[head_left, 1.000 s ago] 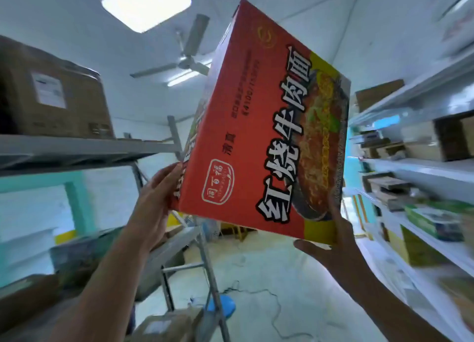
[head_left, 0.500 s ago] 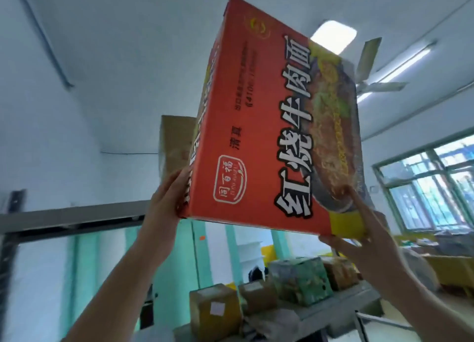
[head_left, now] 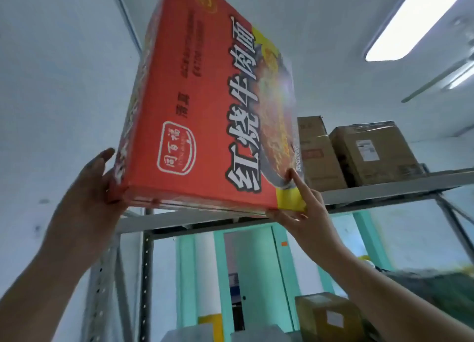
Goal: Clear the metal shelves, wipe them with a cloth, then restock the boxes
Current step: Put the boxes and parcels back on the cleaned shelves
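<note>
I hold a large red noodle box (head_left: 205, 110) with white lettering overhead, tilted, its lower edge level with the front rail of the top metal shelf (head_left: 384, 187). My left hand (head_left: 89, 187) presses flat against the box's left side, fingers straight. My right hand (head_left: 307, 213) grips the lower right corner, index finger up the printed face and the other fingers curled under the edge. The box hides the left part of the shelf.
Two brown cartons (head_left: 318, 157) (head_left: 374, 154) stand on the top shelf just right of the red box. A perforated steel post (head_left: 146, 277) runs down at the left. Lower down are a taped carton (head_left: 325, 316) and a teal door (head_left: 251, 264). A ceiling light (head_left: 415, 21) glows overhead.
The box has been lifted higher and carried toward the top shelf. My view has swung round to face the shelf's left end, and the two brown cartons now show beside the box.
</note>
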Available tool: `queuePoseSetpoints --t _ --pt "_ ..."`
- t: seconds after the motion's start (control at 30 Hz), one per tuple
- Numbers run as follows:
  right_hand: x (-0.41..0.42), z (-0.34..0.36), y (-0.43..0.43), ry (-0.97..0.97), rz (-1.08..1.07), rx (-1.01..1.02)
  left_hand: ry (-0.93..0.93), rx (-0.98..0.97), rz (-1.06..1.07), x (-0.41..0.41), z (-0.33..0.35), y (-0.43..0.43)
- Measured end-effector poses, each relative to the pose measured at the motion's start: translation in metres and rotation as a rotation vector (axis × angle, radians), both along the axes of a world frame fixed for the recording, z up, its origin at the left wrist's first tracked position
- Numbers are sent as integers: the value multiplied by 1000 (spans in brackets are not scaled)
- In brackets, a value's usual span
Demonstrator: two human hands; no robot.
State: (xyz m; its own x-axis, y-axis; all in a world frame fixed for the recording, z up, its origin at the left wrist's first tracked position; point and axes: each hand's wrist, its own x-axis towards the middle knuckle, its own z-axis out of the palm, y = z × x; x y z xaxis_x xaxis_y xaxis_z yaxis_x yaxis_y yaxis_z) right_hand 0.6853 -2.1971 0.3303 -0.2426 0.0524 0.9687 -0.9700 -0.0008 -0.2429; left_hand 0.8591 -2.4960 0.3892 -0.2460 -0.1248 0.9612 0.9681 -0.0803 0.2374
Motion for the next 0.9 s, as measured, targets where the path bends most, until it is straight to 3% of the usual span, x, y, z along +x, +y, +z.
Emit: queuePoseSetpoints --t 0.07,0.2,0.37,0.57,0.7,0.9 --pt "2 9 -29 -41 107 -28 68 -102 45 -2 2 -16" --pt "4 11 -95 -32 329 -4 78 -274 372 -32 -9 -16" --pt "0 15 -132 -84 472 -18 -32 -225 337 -61 -1 -12" --pt "-50 27 -126 -229 368 -110 -121 -218 363 -123 18 -5" --pt "-94 39 -106 -170 212 -96 -85 -291 389 -178 25 8" --pt "-163 54 -70 -130 132 14 -104 -153 384 -251 36 42"
